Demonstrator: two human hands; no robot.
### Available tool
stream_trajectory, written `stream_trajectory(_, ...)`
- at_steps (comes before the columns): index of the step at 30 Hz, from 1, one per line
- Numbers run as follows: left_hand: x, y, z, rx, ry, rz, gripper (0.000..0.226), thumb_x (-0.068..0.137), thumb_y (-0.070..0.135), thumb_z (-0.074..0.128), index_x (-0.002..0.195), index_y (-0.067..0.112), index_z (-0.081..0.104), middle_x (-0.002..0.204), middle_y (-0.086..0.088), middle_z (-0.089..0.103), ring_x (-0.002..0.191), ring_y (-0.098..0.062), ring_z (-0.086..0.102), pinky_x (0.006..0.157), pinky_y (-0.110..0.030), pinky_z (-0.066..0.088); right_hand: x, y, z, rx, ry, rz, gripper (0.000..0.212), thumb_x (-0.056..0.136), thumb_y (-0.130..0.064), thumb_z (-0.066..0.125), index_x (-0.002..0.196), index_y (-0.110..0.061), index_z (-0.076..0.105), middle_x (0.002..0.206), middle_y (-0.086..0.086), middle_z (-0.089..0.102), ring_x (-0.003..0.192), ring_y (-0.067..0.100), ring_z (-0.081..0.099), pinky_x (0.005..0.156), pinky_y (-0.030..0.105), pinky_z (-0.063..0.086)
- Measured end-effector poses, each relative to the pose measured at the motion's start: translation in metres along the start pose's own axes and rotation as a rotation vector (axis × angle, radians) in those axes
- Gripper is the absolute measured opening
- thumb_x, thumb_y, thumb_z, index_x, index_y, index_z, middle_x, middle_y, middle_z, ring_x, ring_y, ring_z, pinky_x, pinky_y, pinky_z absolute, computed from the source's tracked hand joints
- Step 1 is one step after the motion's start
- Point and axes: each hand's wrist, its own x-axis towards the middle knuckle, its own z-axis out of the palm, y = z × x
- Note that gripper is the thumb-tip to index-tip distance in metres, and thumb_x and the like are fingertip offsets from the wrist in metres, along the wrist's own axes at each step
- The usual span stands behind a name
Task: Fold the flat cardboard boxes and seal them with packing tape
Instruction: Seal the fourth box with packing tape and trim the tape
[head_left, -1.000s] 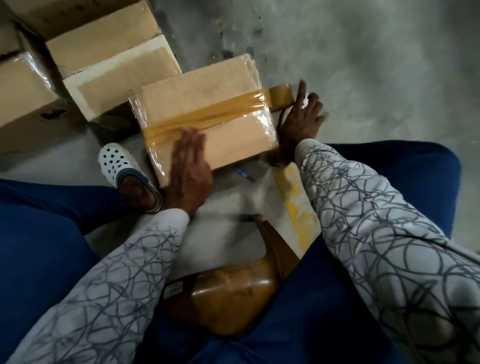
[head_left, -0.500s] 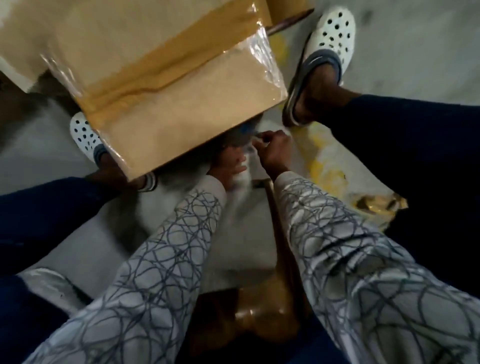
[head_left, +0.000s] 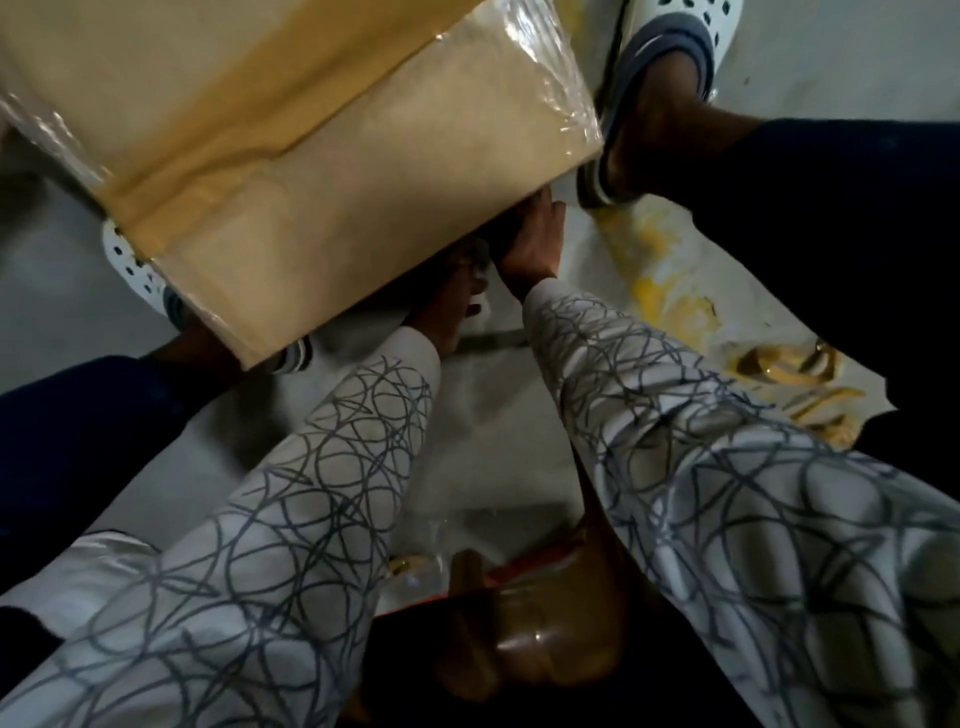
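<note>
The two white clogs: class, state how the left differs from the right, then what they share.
The cardboard box covers much of the left clog; the right clog shows beside the box, cropped by the frame's top. The left clog sits at the box's left edge, the right clog at its right corner. Both are white with dark holes.

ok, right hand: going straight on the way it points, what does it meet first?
Most likely the cardboard box. The right hand points up and away at the box's near edge, with its fingertips in the shadow under it. Whether they touch it cannot be told.
</note>
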Motion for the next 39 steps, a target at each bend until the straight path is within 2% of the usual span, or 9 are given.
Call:
stream_trajectory(3,-0.027,0.002,-0.001,-0.077,0.031,-0.060,0.035,0.104,0.038,0.039,0.128,0.021,0.058,0.107,0.002,0.059,0.092,-0.014,0.055,0.073,-0.031,0.048,-0.020,0.000,-0.021,0.165,-0.140,0.089,0.026,0.089,-0.028,0.062,0.111,-0.017,0.070,0.112,0.010,0.069,0.105,0.032,0.061,0.088,0.036,0.045)
stream_trajectory(7,-0.075,0.001,-0.005,-0.050,0.052,-0.094,0.022,0.097,0.039,0.053,0.108,0.023,0.065,0.085,0.005,0.058,0.075,-0.016,0.053,0.058,-0.027,0.045,-0.068,-0.001,-0.063,0.711,-0.129,0.442,0.018,0.070,-0.024,0.081,0.084,-0.024,0.070,0.078,-0.004,0.071,0.068,0.015,0.068,0.063,0.026,0.058)
stream_trajectory(11,-0.118,-0.013,-0.009,0.036,0.084,0.010,0.030,0.084,0.040,0.072,0.100,0.016,0.074,0.095,-0.002,0.074,0.078,-0.019,0.060,0.067,-0.030,0.047,-0.106,-0.004,-0.101,0.890,-0.252,0.420,0.020,0.089,-0.009,0.063,0.078,-0.025,0.065,0.081,0.002,0.067,0.078,0.019,0.063,0.087,0.039,0.058)
stream_trajectory(17,-0.192,0.006,-0.023,0.085,0.142,0.332,0.013,0.088,0.020,0.071,0.100,0.014,0.074,0.089,-0.004,0.071,0.075,-0.016,0.065,0.063,-0.026,0.043,-0.145,-0.062,-0.179,0.739,-0.402,0.035,0.020,0.090,-0.012,0.066,0.075,-0.025,0.065,0.064,-0.016,0.060,0.056,-0.003,0.054,0.051,0.010,0.038)
stream_trajectory(22,-0.240,0.038,-0.052,0.417,0.239,0.613,0.020,0.087,0.012,0.070,0.106,0.012,0.076,0.094,-0.006,0.071,0.085,-0.019,0.063,0.064,-0.021,0.048,-0.161,-0.091,-0.230,0.526,-0.314,-0.262,0.006,0.072,-0.023,0.076,0.071,-0.025,0.071,0.092,0.008,0.076,0.089,0.022,0.073,0.085,0.040,0.059)
stream_trajectory(26,-0.271,0.074,-0.071,0.859,0.257,0.815,0.013,0.085,0.030,0.074,0.096,0.024,0.077,0.100,0.000,0.073,0.093,-0.019,0.064,0.083,-0.030,0.049,-0.175,-0.086,-0.286,0.224,-0.253,-0.424,0.016,0.081,-0.019,0.078,0.097,-0.019,0.077,0.093,-0.004,0.072,0.089,0.008,0.064,0.070,0.007,0.044)
stream_trajectory(29,-0.285,0.100,-0.071,1.019,0.357,0.968,0.013,0.083,0.039,0.075,0.091,0.028,0.075,0.097,0.003,0.073,0.094,-0.019,0.064,0.086,-0.037,0.051,-0.177,-0.077,-0.308,0.083,-0.243,-0.493,0.023,0.084,-0.023,0.079,0.105,-0.015,0.078,0.094,0.000,0.074,0.086,0.008,0.064,0.067,0.008,0.045)
stream_trajectory(34,-0.276,0.124,-0.054,1.217,0.584,1.139,0.029,0.089,0.045,0.065,0.114,0.031,0.068,0.115,0.001,0.068,0.114,-0.025,0.051,0.093,-0.041,0.036,-0.153,-0.065,-0.315,-0.004,-0.159,-0.458,0.033,0.090,-0.041,0.070,0.105,-0.013,0.078,0.100,0.008,0.075,0.093,0.024,0.068,0.076,0.025,0.042)
stream_trajectory(39,-0.228,0.142,-0.032,1.176,0.487,0.781,0.058,0.091,0.046,0.061,0.141,0.021,0.048,0.143,-0.009,0.051,0.133,-0.034,0.040,0.107,-0.047,0.034,-0.101,-0.043,-0.298,0.184,0.128,-0.047,0.037,0.089,-0.037,0.058,0.108,-0.008,0.072,0.106,0.015,0.071,0.100,0.034,0.066,0.075,0.027,0.043)
